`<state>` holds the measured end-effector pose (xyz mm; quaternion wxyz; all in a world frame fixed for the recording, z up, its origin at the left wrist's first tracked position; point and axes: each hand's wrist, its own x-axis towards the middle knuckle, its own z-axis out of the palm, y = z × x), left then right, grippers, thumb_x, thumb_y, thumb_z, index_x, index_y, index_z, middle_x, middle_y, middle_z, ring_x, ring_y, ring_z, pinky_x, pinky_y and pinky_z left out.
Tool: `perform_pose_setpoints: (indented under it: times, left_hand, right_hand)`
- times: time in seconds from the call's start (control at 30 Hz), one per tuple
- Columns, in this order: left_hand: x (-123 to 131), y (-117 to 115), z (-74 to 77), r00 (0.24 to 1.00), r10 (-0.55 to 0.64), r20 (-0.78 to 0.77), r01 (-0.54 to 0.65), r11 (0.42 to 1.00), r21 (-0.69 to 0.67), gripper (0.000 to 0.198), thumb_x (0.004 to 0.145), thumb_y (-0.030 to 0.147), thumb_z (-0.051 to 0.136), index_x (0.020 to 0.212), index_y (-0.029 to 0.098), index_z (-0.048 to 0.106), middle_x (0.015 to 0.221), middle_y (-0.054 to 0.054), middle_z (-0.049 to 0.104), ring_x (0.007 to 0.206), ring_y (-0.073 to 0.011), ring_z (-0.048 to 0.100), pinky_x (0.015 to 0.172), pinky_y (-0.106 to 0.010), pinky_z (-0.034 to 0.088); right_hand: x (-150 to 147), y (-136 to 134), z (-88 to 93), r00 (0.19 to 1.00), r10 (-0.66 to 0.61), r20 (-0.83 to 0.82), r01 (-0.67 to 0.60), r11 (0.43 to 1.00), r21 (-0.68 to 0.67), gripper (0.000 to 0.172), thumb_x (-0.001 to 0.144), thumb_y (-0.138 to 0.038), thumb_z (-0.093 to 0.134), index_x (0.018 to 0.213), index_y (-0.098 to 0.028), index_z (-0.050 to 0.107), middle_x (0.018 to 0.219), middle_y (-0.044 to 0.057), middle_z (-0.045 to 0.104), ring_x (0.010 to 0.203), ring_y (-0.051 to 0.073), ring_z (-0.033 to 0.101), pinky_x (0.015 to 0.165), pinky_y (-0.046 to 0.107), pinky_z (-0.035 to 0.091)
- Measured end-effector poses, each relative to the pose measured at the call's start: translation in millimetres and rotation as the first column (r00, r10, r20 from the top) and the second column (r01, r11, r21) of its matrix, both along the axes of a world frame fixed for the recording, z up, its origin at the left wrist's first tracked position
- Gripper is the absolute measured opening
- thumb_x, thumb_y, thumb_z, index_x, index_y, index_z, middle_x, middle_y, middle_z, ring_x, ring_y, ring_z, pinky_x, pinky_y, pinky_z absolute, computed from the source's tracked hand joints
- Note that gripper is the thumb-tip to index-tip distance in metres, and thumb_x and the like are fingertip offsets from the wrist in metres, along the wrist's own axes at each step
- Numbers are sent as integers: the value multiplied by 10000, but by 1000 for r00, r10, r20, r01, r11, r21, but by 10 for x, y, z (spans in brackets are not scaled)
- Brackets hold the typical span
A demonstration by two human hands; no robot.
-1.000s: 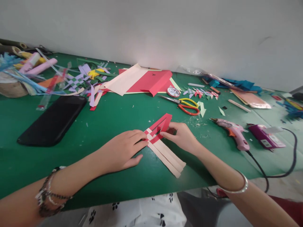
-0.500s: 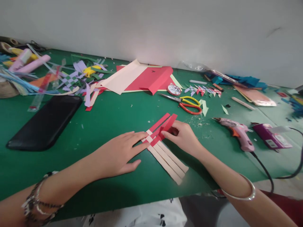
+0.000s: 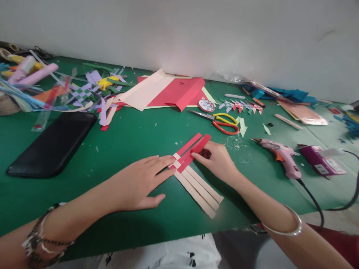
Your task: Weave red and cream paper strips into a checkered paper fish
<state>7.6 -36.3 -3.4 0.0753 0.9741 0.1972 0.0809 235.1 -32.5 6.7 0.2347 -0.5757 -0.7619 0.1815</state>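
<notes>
Red paper strips (image 3: pixel 189 145) and cream paper strips (image 3: pixel 199 192) cross in a small checkered weave (image 3: pixel 176 161) on the green table. My left hand (image 3: pixel 140 183) lies with fingers stretched out, its fingertips touching the woven corner. With thumb and fingers closed, my right hand (image 3: pixel 217 158) pinches the nearest red strip, whose far end is lifted off the table. The cream strips run toward the front edge, their loose ends flat. Part of the weave is hidden under my left fingertips.
Scissors (image 3: pixel 215 120) lie beyond the weave. A pink glue gun (image 3: pixel 280 155) and a purple box (image 3: pixel 321 161) with cables are at the right. A black phone (image 3: pixel 53 145) lies left. Red and cream paper sheets (image 3: pixel 179 91) and purple-and-green woven strips (image 3: pixel 81 95) lie along the back.
My right hand has shifted very slightly up with the pinched red strip. My left hand stays on the woven corner, its thumb a little further left.
</notes>
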Motion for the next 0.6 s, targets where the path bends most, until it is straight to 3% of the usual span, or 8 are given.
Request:
perform_pose_setpoints:
  times: [0.13, 0.37, 0.6]
  left_hand:
    - [-7, 5, -7, 1000, -12, 25, 12, 1000, 0, 449, 748, 273, 499, 1161, 99, 487, 1247, -184, 466, 1132, -299, 440, 907, -444, 406]
    - [-65, 49, -32, 995, -102, 24, 102, 995, -14, 438, 729, 307, 544, 1156, 223, 495, 1320, -150, 382, 1196, -302, 373, 931, -448, 371]
    - [-28, 32, -2, 997, -75, 12, 76, 997, -25, 499, 710, 426, 554, 1141, 181, 500, 1264, -152, 445, 1178, -289, 388, 1004, -474, 261]
  right_hand:
    - [-12, -4, -6, 999, -12, 36, 12, 1000, 12, 143, 728, -198, 556, 598, -153, 517, 542, -37, 448, 487, 68, 374, 459, 194, 293]
    - [-18, -9, -16, 998, -32, 46, 32, 999, 3, 140, 726, -195, 554, 596, -151, 525, 555, -27, 465, 495, 71, 391, 465, 194, 303]
    - [-11, -7, -27, 999, -28, 31, 27, 1000, 11, 161, 735, -221, 547, 590, -157, 517, 553, -29, 459, 496, 71, 381, 466, 200, 294]
